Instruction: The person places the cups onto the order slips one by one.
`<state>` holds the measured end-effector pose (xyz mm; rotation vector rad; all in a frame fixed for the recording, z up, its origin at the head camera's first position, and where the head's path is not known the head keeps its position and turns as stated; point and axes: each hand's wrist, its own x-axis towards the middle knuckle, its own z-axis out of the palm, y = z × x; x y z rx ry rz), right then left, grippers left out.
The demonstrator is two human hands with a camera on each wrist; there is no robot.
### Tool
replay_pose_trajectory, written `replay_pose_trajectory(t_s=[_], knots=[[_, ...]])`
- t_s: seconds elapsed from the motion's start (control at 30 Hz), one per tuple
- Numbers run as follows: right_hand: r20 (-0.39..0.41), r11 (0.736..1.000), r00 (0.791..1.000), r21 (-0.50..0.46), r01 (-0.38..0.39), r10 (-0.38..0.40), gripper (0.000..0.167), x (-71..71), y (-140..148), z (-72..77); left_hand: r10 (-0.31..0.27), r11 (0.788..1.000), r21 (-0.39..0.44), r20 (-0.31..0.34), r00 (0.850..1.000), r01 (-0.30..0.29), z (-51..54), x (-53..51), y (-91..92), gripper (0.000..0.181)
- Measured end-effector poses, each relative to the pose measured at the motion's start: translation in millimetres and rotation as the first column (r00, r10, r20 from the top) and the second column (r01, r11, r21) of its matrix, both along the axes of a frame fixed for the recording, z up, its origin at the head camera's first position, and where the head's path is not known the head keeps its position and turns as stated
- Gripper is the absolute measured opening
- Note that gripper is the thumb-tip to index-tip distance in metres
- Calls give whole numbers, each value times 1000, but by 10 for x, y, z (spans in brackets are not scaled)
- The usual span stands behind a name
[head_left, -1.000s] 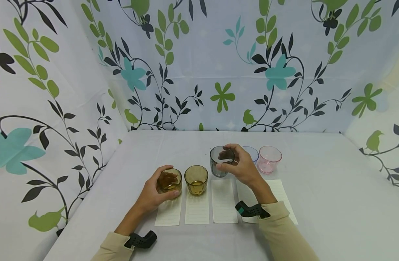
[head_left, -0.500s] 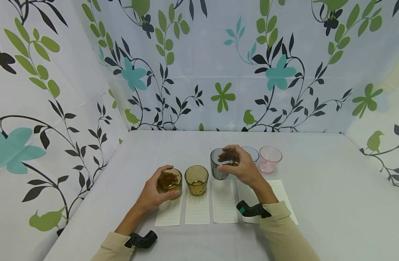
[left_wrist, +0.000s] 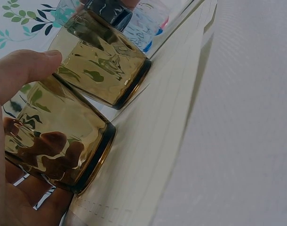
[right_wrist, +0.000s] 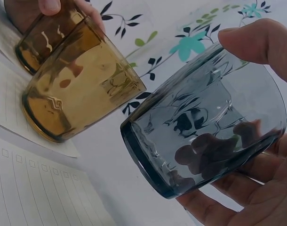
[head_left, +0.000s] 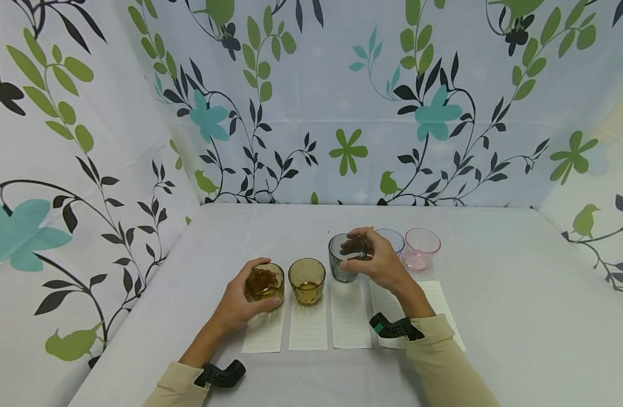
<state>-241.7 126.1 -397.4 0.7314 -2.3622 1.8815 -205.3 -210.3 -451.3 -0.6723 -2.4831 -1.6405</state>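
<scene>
In the head view, my left hand (head_left: 236, 301) grips an amber glass (head_left: 273, 284) standing at the top of the leftmost paper strip. Its thumb lies on the near side and its fingers wrap behind, as the left wrist view also shows. Just to the right is a second amber glass (head_left: 307, 280), untouched. My right hand (head_left: 384, 261) holds a smoky blue-grey glass (head_left: 340, 264) by its right side, thumb in front and fingers behind. This glass (right_wrist: 200, 127) is upright behind the third strip's upper edge; I cannot tell whether its base touches the table.
Behind my right hand stand a blue-rimmed clear glass (head_left: 396, 239), partly hidden, and a pink glass (head_left: 421, 250). Several lined paper strips (head_left: 351, 325) lie in a row on the white table (head_left: 515, 316). A patterned cloth (head_left: 311, 113) hangs at the back and sides.
My right hand has brought the blue-grey glass slightly nearer to me, toward the third strip. The left hand and the other glasses have kept their places.
</scene>
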Motion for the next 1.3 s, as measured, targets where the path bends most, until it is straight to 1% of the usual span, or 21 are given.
replay_pose_trajectory(t_s=[0.17, 0.4, 0.57, 0.8, 1.1, 1.3], knots=[[22, 1000, 1000, 0, -13, 13, 58, 4, 2, -14, -2, 1000, 3, 3, 1000, 2, -6, 3, -8, 78], [20, 1000, 1000, 20, -20, 20, 59, -7, 2, -36, -6, 1000, 7, -5, 1000, 6, -13, 5, -10, 78], [29, 999, 999, 45, -20, 18, 59, -14, 5, -44, -5, 1000, 1, -14, 1000, 5, -13, 1, -9, 78], [47, 997, 999, 72, -28, 24, 58, -15, 17, -52, -17, 1000, 8, -17, 1000, 17, -7, -5, -3, 78], [68, 995, 996, 80, -59, 53, 57, -20, 24, -79, -3, 1000, -4, -4, 1000, 3, 5, 8, 0, 78], [66, 993, 996, 100, -64, 58, 55, -24, 24, -92, 3, 1000, -11, -5, 1000, -3, 15, 13, 4, 77]])
